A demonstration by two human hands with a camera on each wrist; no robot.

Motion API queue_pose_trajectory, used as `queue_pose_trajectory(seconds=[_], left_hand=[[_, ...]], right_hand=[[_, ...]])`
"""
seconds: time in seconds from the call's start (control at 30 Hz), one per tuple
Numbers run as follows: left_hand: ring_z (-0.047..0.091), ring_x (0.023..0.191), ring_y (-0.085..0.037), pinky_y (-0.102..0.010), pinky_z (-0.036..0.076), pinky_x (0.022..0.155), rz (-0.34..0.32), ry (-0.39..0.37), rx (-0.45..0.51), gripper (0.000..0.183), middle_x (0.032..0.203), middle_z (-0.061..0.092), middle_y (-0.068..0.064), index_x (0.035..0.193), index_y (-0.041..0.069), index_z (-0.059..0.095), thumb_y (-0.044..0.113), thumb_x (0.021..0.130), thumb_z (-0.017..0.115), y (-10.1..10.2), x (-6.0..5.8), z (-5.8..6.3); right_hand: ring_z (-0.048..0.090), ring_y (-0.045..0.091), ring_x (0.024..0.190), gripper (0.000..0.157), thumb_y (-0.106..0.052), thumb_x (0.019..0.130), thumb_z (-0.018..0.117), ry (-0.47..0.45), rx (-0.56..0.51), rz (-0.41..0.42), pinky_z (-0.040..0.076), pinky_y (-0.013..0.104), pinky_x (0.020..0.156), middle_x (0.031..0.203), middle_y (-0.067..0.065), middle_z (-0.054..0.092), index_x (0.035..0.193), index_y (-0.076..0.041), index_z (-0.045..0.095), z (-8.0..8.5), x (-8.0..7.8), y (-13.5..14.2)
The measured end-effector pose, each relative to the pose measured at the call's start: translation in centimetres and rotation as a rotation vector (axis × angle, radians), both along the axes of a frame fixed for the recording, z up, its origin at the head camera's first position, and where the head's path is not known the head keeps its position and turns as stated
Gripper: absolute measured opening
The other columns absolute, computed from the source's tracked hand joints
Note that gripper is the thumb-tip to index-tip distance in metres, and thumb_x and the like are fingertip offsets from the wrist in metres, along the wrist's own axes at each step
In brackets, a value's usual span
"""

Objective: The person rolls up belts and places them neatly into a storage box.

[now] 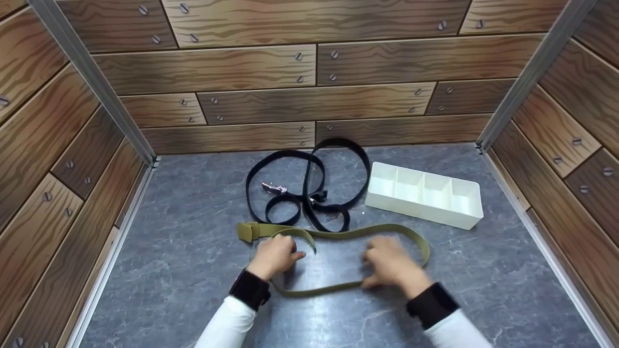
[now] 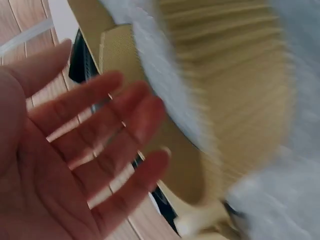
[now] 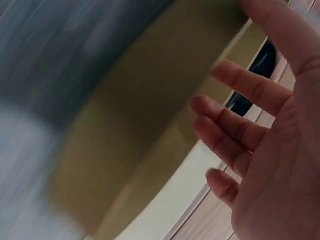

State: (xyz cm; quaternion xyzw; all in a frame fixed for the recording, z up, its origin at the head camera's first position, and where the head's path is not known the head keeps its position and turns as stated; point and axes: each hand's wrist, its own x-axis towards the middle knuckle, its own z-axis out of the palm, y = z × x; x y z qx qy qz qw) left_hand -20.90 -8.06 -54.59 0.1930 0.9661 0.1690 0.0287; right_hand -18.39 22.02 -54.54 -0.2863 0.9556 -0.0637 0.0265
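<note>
An olive-tan webbing belt (image 1: 358, 235) lies in a wide loop on the grey floor, its square tan buckle (image 1: 245, 232) at the left end. My left hand (image 1: 274, 256) is inside the left part of the loop, close to the curled loose end. In the left wrist view its fingers (image 2: 105, 120) are spread and slightly bent, with nothing gripped, and the belt passes beyond them. My right hand (image 1: 392, 263), blurred, is over the right part of the loop, thumb right at the near strand. In the right wrist view its fingers (image 3: 235, 130) are loosely bent beside the belt.
Behind the tan belt lie two coiled black belts (image 1: 338, 141), with a shiny metal buckle (image 1: 274, 188) among them. A white tray (image 1: 416, 210) with several compartments stands to their right. Wood-patterned walls (image 1: 261, 106) enclose the floor at the back and sides.
</note>
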Motion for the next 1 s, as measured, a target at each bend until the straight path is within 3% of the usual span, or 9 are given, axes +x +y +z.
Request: queue_pose_trajectory(seconds=[0.17,0.37,0.5,0.63,0.73,0.83,0.93,1.0], left_hand=[[0.067,0.077,-0.036,-0.051,0.052,0.063,0.13,-0.047,-0.105,0.044,0.088,0.071,-0.014,0.072,0.012,0.067,0.053,0.088,0.065,2.4,-1.4,0.1],[0.067,0.083,-0.035,-0.049,0.051,0.067,0.248,-0.079,-0.182,0.054,0.096,0.071,-0.016,0.086,0.008,0.073,0.061,0.087,0.061,4.6,-2.6,-0.6],[0.067,0.084,-0.035,-0.048,0.052,0.067,0.286,-0.077,-0.182,0.04,0.097,0.071,-0.015,0.089,0.007,0.072,0.047,0.085,0.071,5.1,-3.3,-0.7],[0.068,0.085,-0.035,-0.049,0.053,0.066,0.316,-0.086,-0.14,0.021,0.097,0.071,-0.015,0.089,0.007,0.07,0.026,0.082,0.073,5.0,-3.4,-0.7],[0.068,0.083,-0.035,-0.049,0.053,0.064,0.295,-0.064,-0.135,0.013,0.096,0.071,-0.015,0.088,0.006,0.07,0.015,0.079,0.073,4.7,-2.9,-0.5],[0.068,0.081,-0.035,-0.048,0.054,0.063,0.228,-0.019,-0.177,0.008,0.093,0.071,-0.015,0.088,0.006,0.071,0.01,0.081,0.07,4.3,-2.0,-0.3],[0.068,0.078,-0.034,-0.047,0.054,0.062,0.113,0.026,-0.216,0.006,0.089,0.07,-0.014,0.087,0.005,0.07,0.005,0.084,0.065,3.7,-0.9,-0.1],[0.068,0.076,-0.033,-0.046,0.054,0.063,0.012,0.036,-0.217,0.006,0.085,0.07,-0.012,0.081,0.007,0.069,0.004,0.083,0.064,3.2,-0.3,0.1]], right_hand=[[0.054,0.019,0.081,0.047,-0.053,0.063,0.085,-0.077,-0.003,0.167,0.046,0.041,0.078,0.091,-0.005,0.058,0.09,-0.018,0.07,-0.6,1.4,-5.4],[0.052,0.012,0.074,0.025,-0.043,0.078,0.078,0.095,0.022,0.368,0.045,0.031,0.066,0.082,-0.008,0.054,0.087,-0.021,0.071,-1.8,1.8,-8.7],[0.048,0.014,0.073,0.01,-0.03,0.08,0.078,0.202,-0.024,0.422,0.042,0.029,0.062,0.08,-0.007,0.05,0.078,-0.022,0.072,-2.2,1.7,-9.3],[0.046,0.011,0.063,0.013,-0.021,0.079,0.079,0.177,-0.089,0.394,0.04,0.026,0.055,0.074,-0.008,0.044,0.069,-0.019,0.07,-2.2,1.6,-9.2],[0.045,0.01,0.054,0.016,-0.009,0.078,0.076,0.153,-0.113,0.347,0.038,0.025,0.048,0.07,-0.008,0.044,0.066,-0.017,0.068,-2.3,1.6,-9.1],[0.05,0.012,0.051,0.018,0.002,0.073,0.07,0.17,-0.123,0.289,0.038,0.027,0.045,0.068,-0.007,0.052,0.067,-0.015,0.068,-2.6,1.6,-9.0],[0.057,0.016,0.053,0.021,0.009,0.069,0.067,0.178,-0.137,0.219,0.043,0.029,0.045,0.068,-0.003,0.059,0.07,-0.012,0.069,-3.0,1.5,-8.9],[0.059,0.018,0.054,0.018,0.007,0.073,0.068,0.172,-0.145,0.175,0.046,0.031,0.046,0.068,0.0,0.059,0.071,-0.011,0.068,-3.2,1.3,-8.7]])
